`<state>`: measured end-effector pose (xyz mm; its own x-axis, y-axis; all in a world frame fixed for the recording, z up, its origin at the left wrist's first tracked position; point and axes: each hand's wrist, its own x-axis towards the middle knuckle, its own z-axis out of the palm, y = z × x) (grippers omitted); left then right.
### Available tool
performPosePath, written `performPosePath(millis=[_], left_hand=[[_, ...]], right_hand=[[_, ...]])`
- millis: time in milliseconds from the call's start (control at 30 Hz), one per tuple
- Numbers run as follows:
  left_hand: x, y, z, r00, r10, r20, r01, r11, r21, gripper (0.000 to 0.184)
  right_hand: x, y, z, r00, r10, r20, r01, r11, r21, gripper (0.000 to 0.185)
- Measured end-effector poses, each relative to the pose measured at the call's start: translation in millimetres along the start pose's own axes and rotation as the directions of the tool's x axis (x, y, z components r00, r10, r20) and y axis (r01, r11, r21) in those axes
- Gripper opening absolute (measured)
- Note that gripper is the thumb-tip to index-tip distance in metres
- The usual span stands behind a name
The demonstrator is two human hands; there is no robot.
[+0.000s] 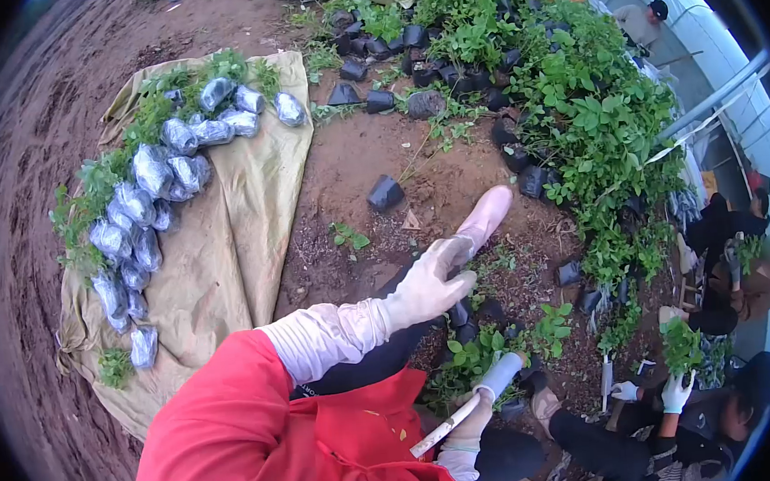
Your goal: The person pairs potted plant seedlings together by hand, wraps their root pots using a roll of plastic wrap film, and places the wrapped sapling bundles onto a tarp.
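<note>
My left hand [429, 282], in a pale glove, reaches out over my leg. Its fingers and thumb are apart, with nothing visible between them, close to a pink boot [489, 216]. Lower down, my right hand [472, 422] is closed around a pale roll of what looks like plastic film on a stick [495, 376]; part of the hand is hidden behind the stick. Leafy seedlings [471, 356] stand in dark pots beside the roll. On the bare soil ahead, a black-potted seedling [385, 193] lies on its side.
At left, seedlings with plastic-wrapped root balls [153, 171] lie in a curved row on a tan cloth [257, 223]. Many potted seedlings [597, 124] are heaped at right. Co-workers sit along the right side; one's gloved hand [677, 392] holds a seedling [681, 346].
</note>
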<state>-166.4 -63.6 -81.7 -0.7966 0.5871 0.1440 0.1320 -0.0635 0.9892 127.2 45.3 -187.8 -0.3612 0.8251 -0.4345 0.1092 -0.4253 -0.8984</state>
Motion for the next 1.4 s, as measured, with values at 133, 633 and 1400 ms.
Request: performPosePath(millis=[133,633,1400], left_hand=[[-44,-8,107,0.892,-0.188,0.411,0.283,0.941,-0.184,0.061],[-54,42,140,0.651,-0.261,0.713,0.674,0.631,-0.384,0.044],[-53,-131,123,0.942,-0.336,0.013,0.333,0.930,-0.156,0.021]], right_hand=[[-36,-70,27,0.982,-0.115,0.152,0.094,0.986,0.141,0.027],[-65,-116,5,0.958,-0.215,0.189,0.204,0.976,0.077,0.056],[55,24,0,0.867,0.443,0.229,-0.211,0.742,-0.636,0.026]])
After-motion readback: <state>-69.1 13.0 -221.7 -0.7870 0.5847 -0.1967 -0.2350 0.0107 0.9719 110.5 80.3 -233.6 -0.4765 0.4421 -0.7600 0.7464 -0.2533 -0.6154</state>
